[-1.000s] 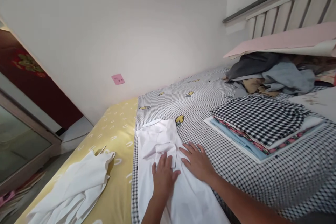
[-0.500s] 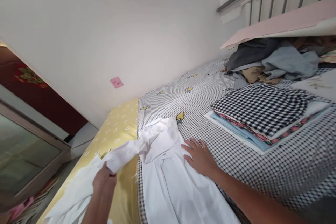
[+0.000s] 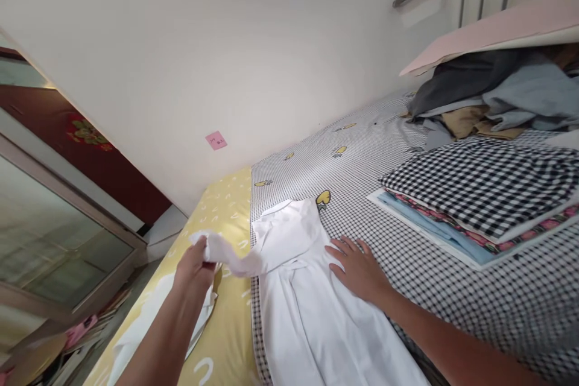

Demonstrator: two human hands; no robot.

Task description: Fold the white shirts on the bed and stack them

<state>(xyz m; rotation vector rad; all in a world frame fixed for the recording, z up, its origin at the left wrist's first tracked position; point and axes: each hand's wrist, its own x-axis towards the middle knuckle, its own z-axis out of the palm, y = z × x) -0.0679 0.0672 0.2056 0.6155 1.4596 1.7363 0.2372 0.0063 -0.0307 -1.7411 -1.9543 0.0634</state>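
A white shirt (image 3: pixel 307 313) lies spread on the black-and-white checked bedsheet (image 3: pixel 375 193), collar toward the wall. My left hand (image 3: pixel 195 265) is closed on the end of the shirt's sleeve (image 3: pixel 226 250), holding it stretched out to the left above the yellow sheet (image 3: pixel 221 211). My right hand (image 3: pixel 359 268) rests flat and open on the shirt's right side, fingers spread, pressing the cloth down.
Another white garment (image 3: pixel 140 325) lies crumpled on the yellow sheet under my left arm. A stack of folded clothes (image 3: pixel 484 193), checked on top, sits to the right. Loose clothes (image 3: pixel 488 96) are piled by the headboard. A pink note (image 3: pixel 216 140) is stuck on the wall.
My left hand left the shirt's chest, gripped the sleeve and pulled it out to the left and a little upward. My right hand stayed flat on the shirt.
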